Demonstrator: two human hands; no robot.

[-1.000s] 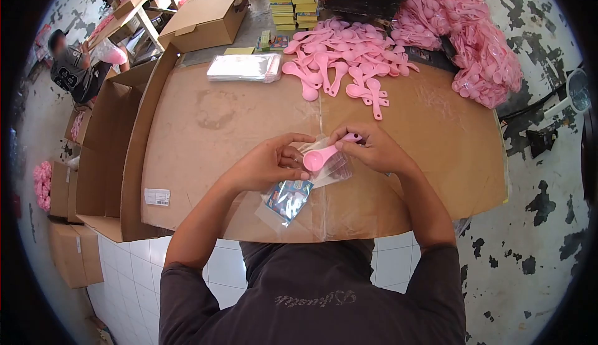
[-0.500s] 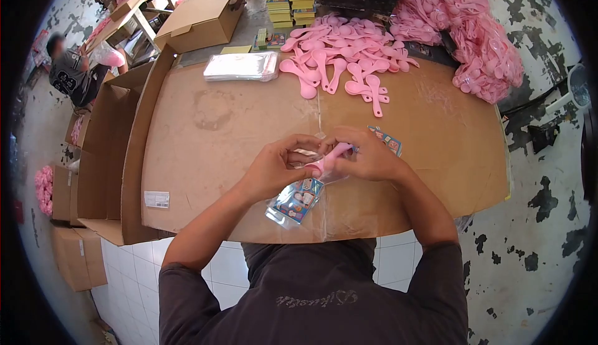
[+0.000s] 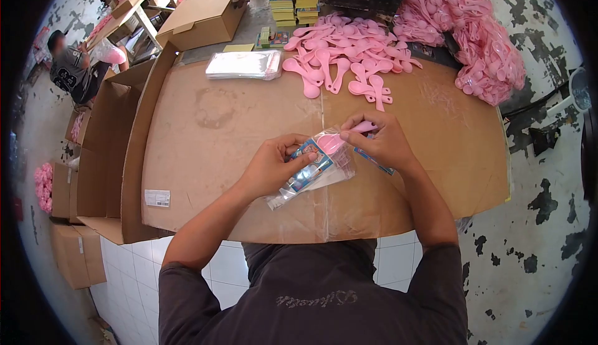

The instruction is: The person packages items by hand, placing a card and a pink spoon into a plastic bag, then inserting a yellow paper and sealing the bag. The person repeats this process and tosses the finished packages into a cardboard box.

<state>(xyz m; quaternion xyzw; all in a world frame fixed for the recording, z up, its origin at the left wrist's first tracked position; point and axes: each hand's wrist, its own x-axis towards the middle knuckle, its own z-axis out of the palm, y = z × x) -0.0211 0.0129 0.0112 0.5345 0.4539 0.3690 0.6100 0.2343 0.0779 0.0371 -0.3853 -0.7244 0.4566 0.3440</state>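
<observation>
My left hand (image 3: 278, 163) grips a clear plastic bag (image 3: 283, 200) with a blue printed card (image 3: 309, 169) in it, thumb across the card's face. A pink spoon (image 3: 330, 143) is pinched in the fingers of my right hand (image 3: 383, 142). Its bowl points left and overlaps the upper end of the bag, while the handle sticks out past my right fingers. Another blue card (image 3: 374, 160) lies on the cardboard tabletop (image 3: 230, 136), partly under my right hand.
Beyond my hands lies a heap of pink spoons (image 3: 349, 49), with a stack of clear bags (image 3: 243, 65) to its left. Bagged spoons (image 3: 489, 52) pile up at the back right. An open carton (image 3: 112, 152) stands along the left edge. A person (image 3: 71, 68) sits far left.
My right hand has moved up and right with the spoon, whose bowl now shows. My left hand has shifted onto the bag and card, which have risen and turned slightly.
</observation>
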